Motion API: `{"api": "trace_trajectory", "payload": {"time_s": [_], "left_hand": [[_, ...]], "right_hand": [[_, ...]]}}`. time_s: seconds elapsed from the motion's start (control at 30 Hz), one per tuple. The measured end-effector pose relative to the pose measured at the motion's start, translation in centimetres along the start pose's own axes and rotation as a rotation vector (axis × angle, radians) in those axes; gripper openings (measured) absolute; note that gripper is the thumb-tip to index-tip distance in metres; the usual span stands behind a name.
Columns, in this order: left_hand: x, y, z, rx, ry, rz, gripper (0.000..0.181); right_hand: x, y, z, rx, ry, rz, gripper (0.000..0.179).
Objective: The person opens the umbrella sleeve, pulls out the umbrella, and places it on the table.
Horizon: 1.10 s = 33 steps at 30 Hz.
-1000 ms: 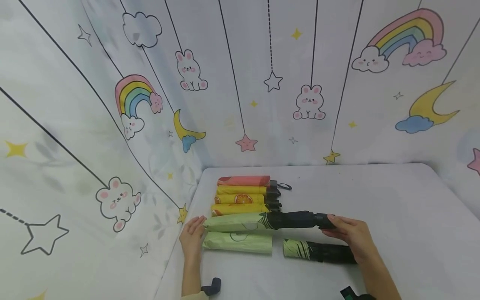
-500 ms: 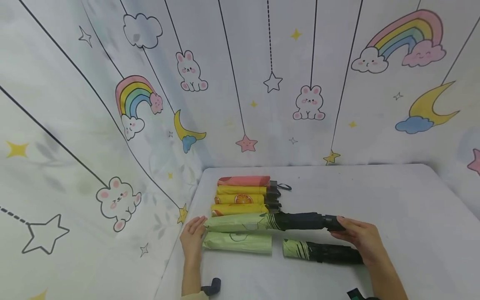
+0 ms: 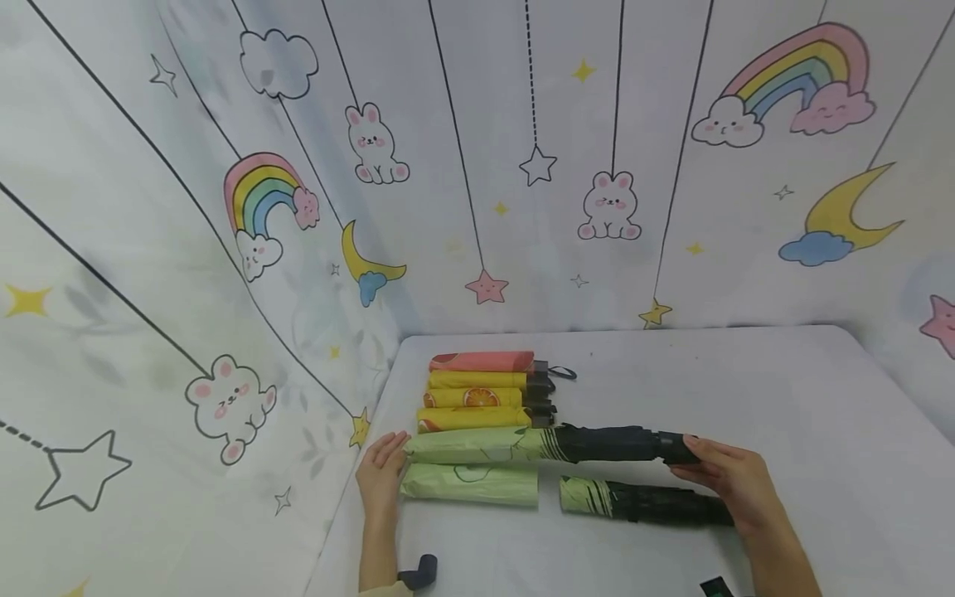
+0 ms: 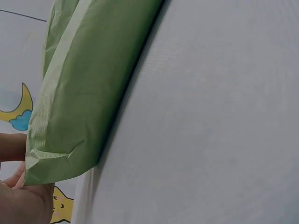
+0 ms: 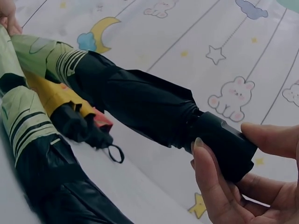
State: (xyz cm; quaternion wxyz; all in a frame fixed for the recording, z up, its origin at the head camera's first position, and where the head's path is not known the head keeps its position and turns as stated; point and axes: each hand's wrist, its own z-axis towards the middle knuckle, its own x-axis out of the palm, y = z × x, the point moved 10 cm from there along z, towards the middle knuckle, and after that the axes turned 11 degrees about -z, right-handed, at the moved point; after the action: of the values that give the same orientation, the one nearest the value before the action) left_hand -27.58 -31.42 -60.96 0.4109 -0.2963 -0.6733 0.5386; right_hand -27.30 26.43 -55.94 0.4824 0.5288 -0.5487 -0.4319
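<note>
A folded umbrella (image 3: 612, 444) with a black lower part and green striped edge sticks out of a light green umbrella sleeve (image 3: 462, 445). My left hand (image 3: 380, 471) pinches the sleeve's closed left end; in the left wrist view the crumpled sleeve corner hides part of the fingers. Thumb and fingers of my right hand (image 3: 739, 485) grip the black handle (image 5: 222, 142) at the other end. Just below lies another green sleeve (image 3: 473, 485), flat on the table. To its right rests a second folded umbrella (image 3: 649, 502), partly hidden behind my right hand.
Behind the green sleeve, several sleeved umbrellas lie in a row: a red one (image 3: 481, 361) farthest back and yellow ones (image 3: 477, 398) with fruit prints. They are on a white table (image 3: 821, 398). A cloth wall (image 3: 448, 166) with cartoon prints stands at the back and left.
My right hand has moved to the right, drawing the umbrella farther out of its sleeve, so more of the striped part shows. My left hand has stayed at the sleeve's end.
</note>
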Motion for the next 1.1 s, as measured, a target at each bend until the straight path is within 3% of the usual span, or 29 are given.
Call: {"api": "trace_trajectory", "payload": {"time_s": [0.3,0.47,0.6,0.7,0.87,1.1], "left_hand": [[0.1,0.2,-0.1,-0.012,0.007,0.005,0.046],[0.7,-1.3,-1.0,-0.029,0.026,0.008,0.048],[0.7,-1.1,-0.9,-0.030,0.028,0.005,0.048],[0.2,0.0,-0.2,-0.018,0.021,0.006,0.047],[0.3,0.0,-0.2,-0.026,0.027,0.002,0.047],[1.0,-1.9,-1.4,-0.050,0.034,0.012,0.046]], "right_hand": [[-1.1,-0.7,-0.3,0.013,-0.012,-0.043,0.018],[-1.6,-0.6,-0.5,-0.009,-0.011,-0.037,0.019],[-2.2,-0.8,-0.8,-0.020,-0.015,-0.020,0.020],[-2.4,-0.8,-0.9,-0.039,-0.004,0.003,0.022],[-2.6,-0.6,-1.3,-0.075,0.024,0.049,0.025],[-3.6,-1.2,-1.3,-0.060,0.014,0.035,0.025]]}}
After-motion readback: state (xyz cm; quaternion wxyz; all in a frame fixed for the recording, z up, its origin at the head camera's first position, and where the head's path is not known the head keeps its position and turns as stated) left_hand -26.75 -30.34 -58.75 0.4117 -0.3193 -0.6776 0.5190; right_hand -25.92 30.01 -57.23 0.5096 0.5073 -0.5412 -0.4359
